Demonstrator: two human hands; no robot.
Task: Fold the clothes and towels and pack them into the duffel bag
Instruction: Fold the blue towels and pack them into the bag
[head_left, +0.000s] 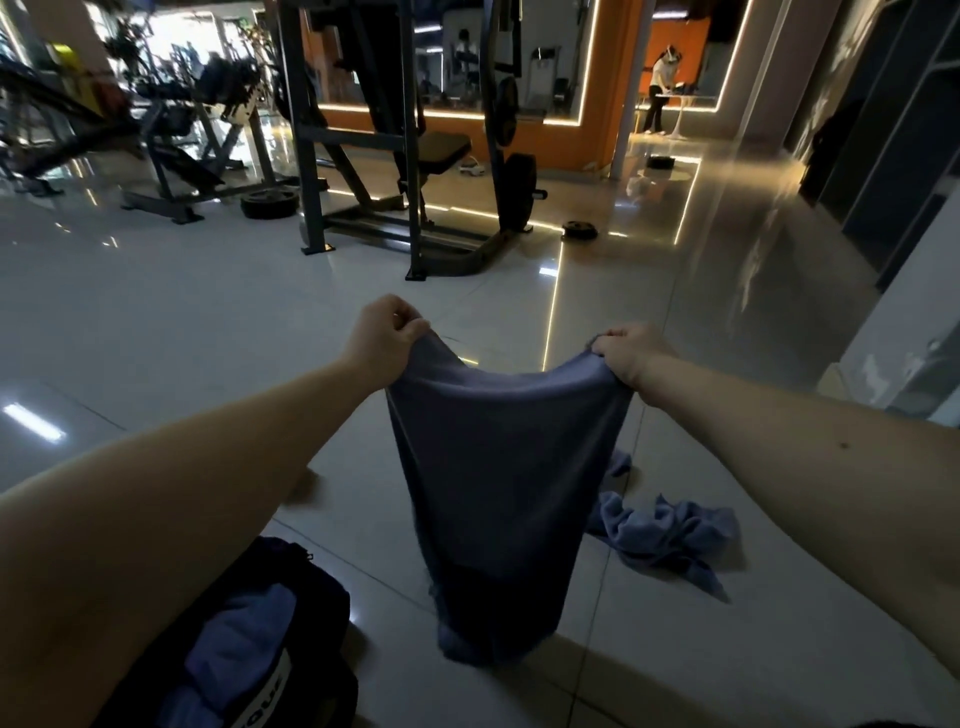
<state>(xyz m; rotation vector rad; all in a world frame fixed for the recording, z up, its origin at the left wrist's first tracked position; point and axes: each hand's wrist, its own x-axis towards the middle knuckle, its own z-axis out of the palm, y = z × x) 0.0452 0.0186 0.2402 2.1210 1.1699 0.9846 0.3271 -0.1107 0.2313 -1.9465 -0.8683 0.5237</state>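
I hold a blue-grey towel (493, 488) up in front of me by its two top corners. My left hand (384, 338) pinches the left corner and my right hand (631, 353) pinches the right corner. The towel hangs down with its bottom edge bunched on the tiled floor. A second blue towel (670, 535) lies crumpled on the floor to the right. At the lower left stands the open black duffel bag (322, 587), with blue cloth (244, 639) inside it.
Glossy tiled floor (182, 322) stretches ahead. A weight machine frame (410, 156) with a bench stands beyond, and weight plates (579, 229) lie on the floor near it. A wall and dark cabinets (883, 171) run along the right. A person stands far off at a table.
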